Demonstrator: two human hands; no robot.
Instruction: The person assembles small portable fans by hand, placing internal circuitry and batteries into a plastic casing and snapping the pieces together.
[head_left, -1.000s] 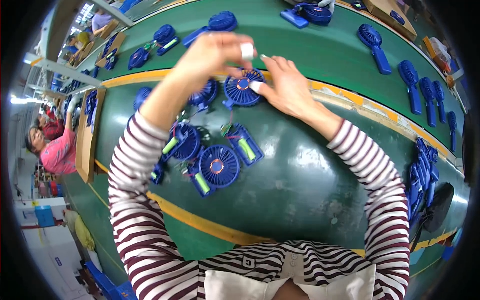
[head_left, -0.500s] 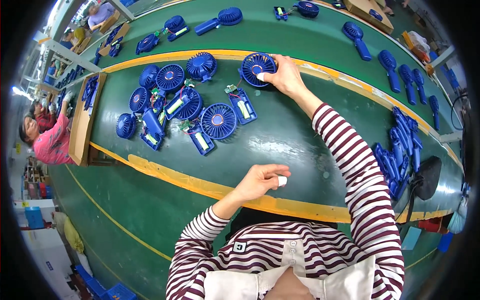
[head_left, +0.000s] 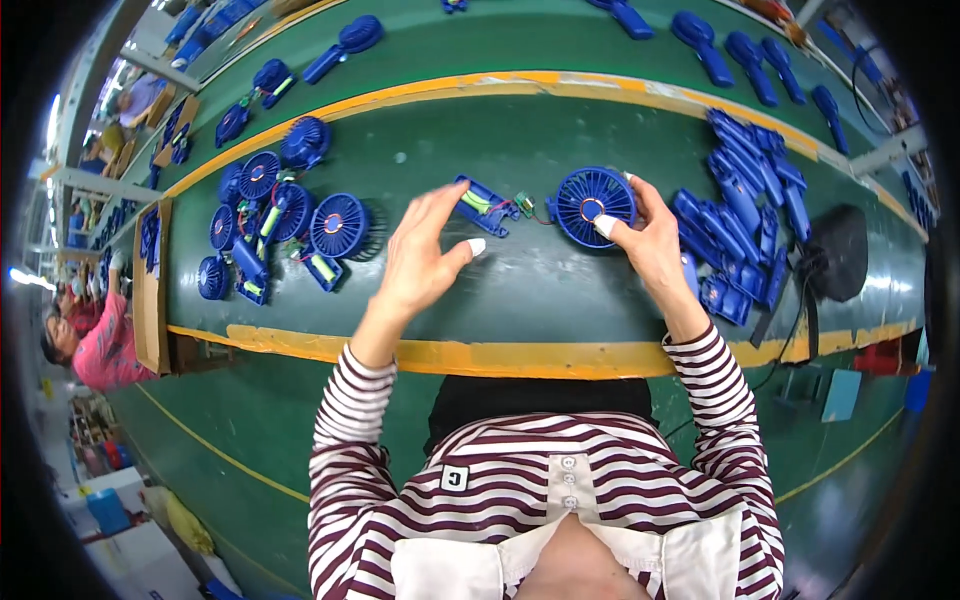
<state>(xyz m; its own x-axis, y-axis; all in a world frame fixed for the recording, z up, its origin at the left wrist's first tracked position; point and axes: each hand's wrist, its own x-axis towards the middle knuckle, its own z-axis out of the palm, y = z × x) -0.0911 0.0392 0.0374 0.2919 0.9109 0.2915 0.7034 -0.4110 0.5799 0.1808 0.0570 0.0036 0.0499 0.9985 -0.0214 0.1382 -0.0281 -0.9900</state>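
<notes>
Right hand [head_left: 650, 235] grips round blue plastic fan head [head_left: 594, 204]; open left hand [head_left: 425, 255] hovers beside its wired blue handle half [head_left: 482, 204], long axis pointing left-right.

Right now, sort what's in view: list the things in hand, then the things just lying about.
In hand:
- round blue fan head, under right hand
- open blue handle shell with green cell, at left hand

Lying about:
- cluster of fan assemblies
- heap of blue handle shells
- black pouch
</notes>
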